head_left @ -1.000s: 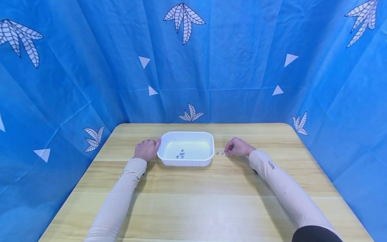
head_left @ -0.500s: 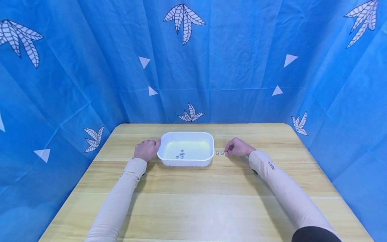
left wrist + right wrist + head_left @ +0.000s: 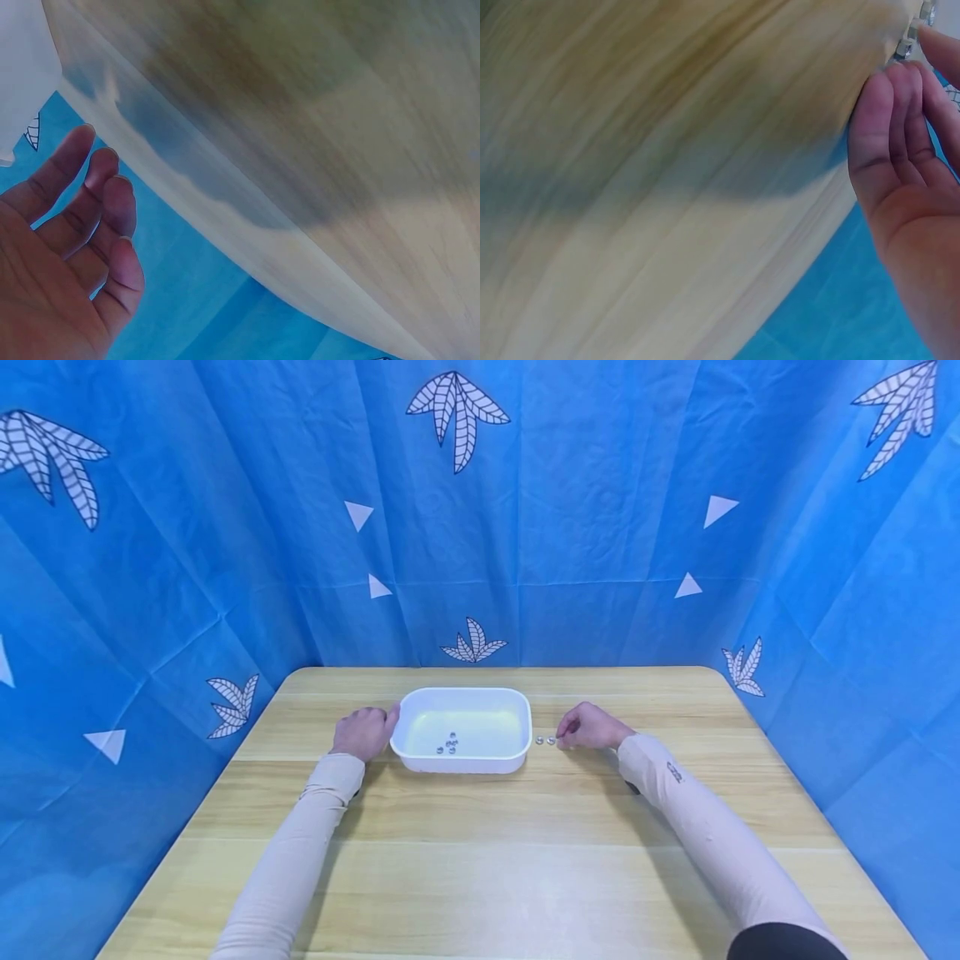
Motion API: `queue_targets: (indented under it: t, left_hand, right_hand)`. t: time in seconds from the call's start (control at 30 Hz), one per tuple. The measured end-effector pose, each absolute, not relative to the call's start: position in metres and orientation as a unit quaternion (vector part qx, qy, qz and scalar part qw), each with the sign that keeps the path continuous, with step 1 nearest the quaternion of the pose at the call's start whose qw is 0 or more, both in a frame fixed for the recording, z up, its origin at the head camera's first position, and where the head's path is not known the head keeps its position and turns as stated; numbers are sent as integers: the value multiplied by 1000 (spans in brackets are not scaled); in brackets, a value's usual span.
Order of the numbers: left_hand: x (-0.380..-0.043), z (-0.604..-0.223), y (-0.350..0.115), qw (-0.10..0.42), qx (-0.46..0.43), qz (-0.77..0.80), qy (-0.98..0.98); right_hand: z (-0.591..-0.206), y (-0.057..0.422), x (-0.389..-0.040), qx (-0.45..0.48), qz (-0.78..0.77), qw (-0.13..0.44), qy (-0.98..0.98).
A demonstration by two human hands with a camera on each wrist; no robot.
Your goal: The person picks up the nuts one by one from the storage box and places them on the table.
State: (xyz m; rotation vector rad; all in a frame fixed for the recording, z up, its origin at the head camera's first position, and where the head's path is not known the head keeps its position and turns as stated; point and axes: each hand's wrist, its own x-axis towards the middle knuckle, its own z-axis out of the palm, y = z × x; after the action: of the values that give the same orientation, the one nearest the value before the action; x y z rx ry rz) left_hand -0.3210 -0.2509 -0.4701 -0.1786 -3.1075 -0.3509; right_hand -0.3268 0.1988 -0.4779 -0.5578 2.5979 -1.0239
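Observation:
A white plastic basin (image 3: pixel 461 765) stands toward the back of the table with several small shiny metal nuts (image 3: pixel 452 743) in it. My left hand (image 3: pixel 363 732) is at its left end, thumb over the rim; in the left wrist view the fingers (image 3: pixel 103 166) bend loosely beside the basin and the thumb is out of sight. To the right of the basin, my right hand (image 3: pixel 590 726) is low over the table, pinching a small nut that its fingertips mostly cover. Two nuts (image 3: pixel 546 741) lie in line between it and the basin. The right wrist view shows metal nuts (image 3: pixel 904 49) by the fingertips.
The light wooden table (image 3: pixel 480 860) has rounded far corners. Blue curtain (image 3: pixel 600 527) with white leaf prints surrounds it on the back and both sides. Long pale sleeves (image 3: pixel 697 827) cover both forearms.
Both hands and the basin keep their places. The nut at my right fingertips shows less now, more covered by the fingers.

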Motion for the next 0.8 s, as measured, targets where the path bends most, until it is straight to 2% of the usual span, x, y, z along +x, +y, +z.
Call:
queue_targets:
  t: [0.1,0.47,0.8]
  left_hand:
    - [-322,-471,-251,5,-56,-112,-992]
    - [-324,-472,-251,6,-58,-105,-993]
    - [-321,-471,-251,9,-55,-109,-992]
  right_hand:
    - [-472,197,-326,-183,-365,141,902]
    - [-441,185,-334,-164,-387,41,907]
    - [-413,164,-337,-184,-402,15,897]
